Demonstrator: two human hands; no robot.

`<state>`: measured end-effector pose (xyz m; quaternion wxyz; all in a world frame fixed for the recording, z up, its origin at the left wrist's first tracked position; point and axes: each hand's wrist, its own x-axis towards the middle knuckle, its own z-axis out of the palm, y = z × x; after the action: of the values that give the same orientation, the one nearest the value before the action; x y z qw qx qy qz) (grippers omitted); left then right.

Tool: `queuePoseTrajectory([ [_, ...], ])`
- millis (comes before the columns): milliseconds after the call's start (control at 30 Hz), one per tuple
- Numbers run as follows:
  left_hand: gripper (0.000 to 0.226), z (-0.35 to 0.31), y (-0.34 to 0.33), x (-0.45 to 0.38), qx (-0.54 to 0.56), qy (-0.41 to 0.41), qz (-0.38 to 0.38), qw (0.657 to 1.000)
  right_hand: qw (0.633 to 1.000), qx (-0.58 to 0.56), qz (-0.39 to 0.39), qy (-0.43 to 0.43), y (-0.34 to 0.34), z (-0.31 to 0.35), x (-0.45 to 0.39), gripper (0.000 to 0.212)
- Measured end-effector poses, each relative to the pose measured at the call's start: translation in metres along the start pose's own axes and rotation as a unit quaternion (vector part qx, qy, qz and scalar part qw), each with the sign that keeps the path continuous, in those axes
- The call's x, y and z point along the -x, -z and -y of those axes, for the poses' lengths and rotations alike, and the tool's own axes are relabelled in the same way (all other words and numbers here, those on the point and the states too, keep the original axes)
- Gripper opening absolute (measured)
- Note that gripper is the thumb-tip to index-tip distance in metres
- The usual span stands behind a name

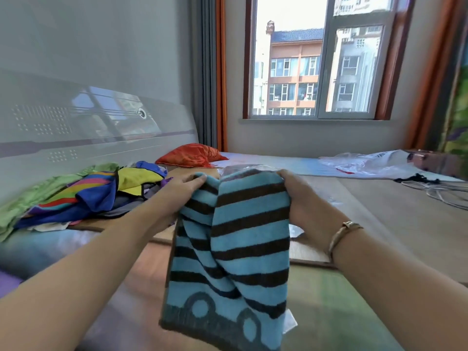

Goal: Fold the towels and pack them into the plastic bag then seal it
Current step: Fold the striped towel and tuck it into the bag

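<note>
A blue towel with dark brown stripes (235,249) hangs in front of me, folded lengthwise, its lower end reaching the bottom of the view. My left hand (183,186) grips its top left corner. My right hand (298,196) grips the top right corner; a bracelet sits on that wrist. Part of a clear plastic bag (247,168) shows just behind the towel's top edge, and more clear plastic lies under my right hand. A heap of unfolded colourful towels (83,196) lies on the left of the bed.
An orange pillow (191,155) lies at the head of the bed by the grey headboard (76,127). Crumpled plastic bags (367,162) and a white cable (440,192) lie at the right. A wooden board (367,211) covers the bed's middle. A window is behind.
</note>
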<state>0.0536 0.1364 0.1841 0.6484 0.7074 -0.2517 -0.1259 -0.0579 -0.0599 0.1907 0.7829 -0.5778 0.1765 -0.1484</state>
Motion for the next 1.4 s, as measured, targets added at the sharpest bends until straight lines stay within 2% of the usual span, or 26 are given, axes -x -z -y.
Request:
queuePoseTrajectory([
  [100,0.022,-0.005,0.010,-0.002,0.028,-0.018,-0.068,0.997,0.994,-0.035,-0.097,0.026,0.038,0.017,0.009,0.032],
  [200,0.034,-0.005,0.022,-0.006,0.058,-0.025,-0.102,0.993,0.987,-0.071,-0.139,0.028,0.072,0.029,0.028,0.020],
  [300,0.036,-0.006,0.020,-0.006,0.095,-0.025,-0.109,0.989,0.986,-0.098,-0.131,0.027,0.101,0.032,0.040,0.060],
  [333,0.034,-0.006,0.016,-0.006,0.103,-0.028,-0.101,0.989,0.988,-0.089,-0.125,0.026,0.106,0.033,0.045,0.057],
  [400,0.031,-0.005,0.008,-0.010,0.115,-0.033,-0.090,0.989,0.990,-0.041,-0.136,0.025,0.111,0.030,0.046,0.029],
  [467,0.028,-0.006,0.003,-0.011,0.114,-0.040,-0.092,0.988,0.987,-0.015,-0.158,0.019,0.113,0.024,0.042,0.024],
  [533,0.024,-0.006,0.004,-0.012,0.096,-0.050,-0.109,0.988,0.981,-0.018,-0.176,0.076,0.116,0.018,0.035,0.022],
  [600,0.025,-0.003,0.010,-0.013,0.079,-0.069,-0.130,0.986,0.962,-0.023,-0.202,0.180,0.118,0.019,0.034,0.026],
  [700,0.026,-0.002,0.021,-0.010,0.117,-0.110,-0.121,0.980,0.931,-0.004,-0.211,0.299,0.119,0.030,0.046,0.027],
  [800,0.014,-0.009,0.026,-0.001,0.160,-0.158,-0.119,0.967,0.902,0.016,-0.236,0.362,0.115,0.040,0.058,0.027],
  [900,0.005,-0.025,0.025,0.007,0.201,-0.207,-0.131,0.949,0.855,0.015,-0.277,0.438,0.100,0.049,0.075,0.022],
  [1033,0.010,-0.049,0.026,0.017,0.209,-0.247,-0.136,0.936,0.811,0.005,-0.311,0.495,0.081,0.060,0.089,0.019],
  [1133,0.005,-0.052,0.028,0.013,0.205,-0.245,-0.140,0.937,0.812,0.022,-0.326,0.483,0.080,0.066,0.081,0.021],
  [1300,0.007,-0.019,0.023,-0.005,0.130,-0.159,-0.113,0.972,0.876,0.086,-0.323,0.349,0.104,0.046,0.035,0.028],
  [1400,0.003,0.007,0.021,-0.020,0.097,-0.123,-0.110,0.982,0.898,0.099,-0.304,0.304,0.116,0.025,0.012,0.027],
])
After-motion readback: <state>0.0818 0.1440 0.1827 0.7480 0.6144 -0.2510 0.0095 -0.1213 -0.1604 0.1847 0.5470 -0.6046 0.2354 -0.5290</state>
